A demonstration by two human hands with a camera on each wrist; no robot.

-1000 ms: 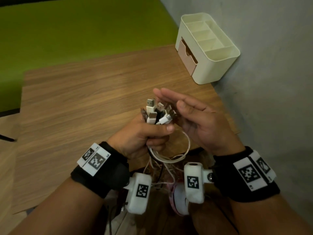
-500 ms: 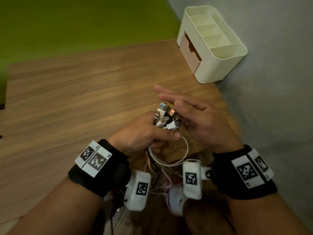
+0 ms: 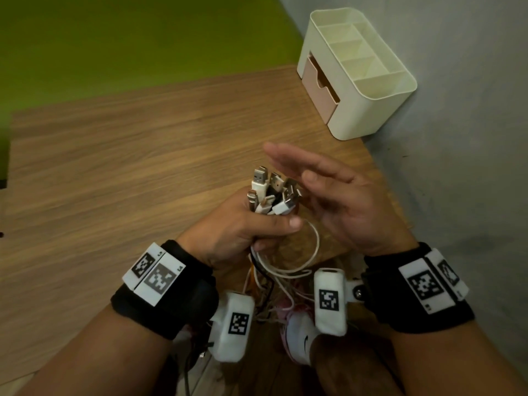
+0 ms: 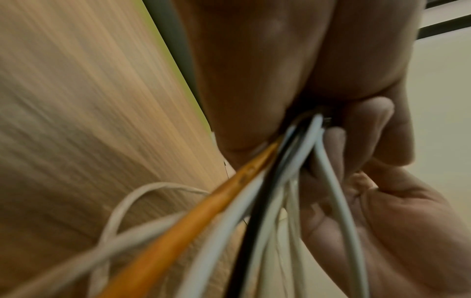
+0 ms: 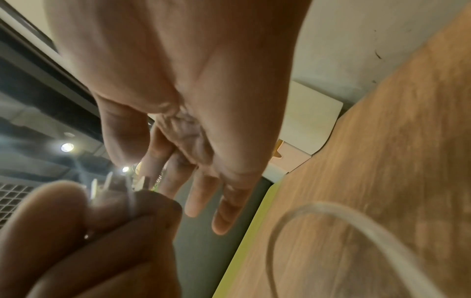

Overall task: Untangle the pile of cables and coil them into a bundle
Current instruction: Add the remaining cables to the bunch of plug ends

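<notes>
My left hand [image 3: 243, 227] is curled into a fist around a bundle of thin white, black and orange charging cables [image 4: 277, 181], thumb laid across the front of my fingers, so this grip is closed tight on them just below their plugs. Above my fist the cluster of white and metal USB plugs [image 3: 271, 192] stands up and fans a little toward my right side. Below my fist the cords run down past my wrist; from the left wrist view the orange one [image 4: 178, 231] lies on the outer side, a black one runs in the middle and several white ones hang toward my palm. One white cord makes a loose round loop [image 3: 311, 252] under my grip, between my two wrists, over the near edge of the wooden, brown-grained counter [image 3: 128, 167]. My right hand [image 3: 337, 201] is held just beside the plugs with the palm turned toward them and the fingers [image 5: 224, 209] straight and together, pointing away from me and slightly leftward over the plug tips; it holds nothing, and I cannot tell whether the palm touches the plugs. Both forearms come in from below, wrists bent slightly inward, each wearing a black wristband [image 3: 171, 295] with white marker tags. Beyond my right hand, at the far right corner of the counter against the grey wall [image 3: 457, 138], stands a cream plastic desk organiser with open compartments and a pink drawer [image 3: 365, 90].
</notes>
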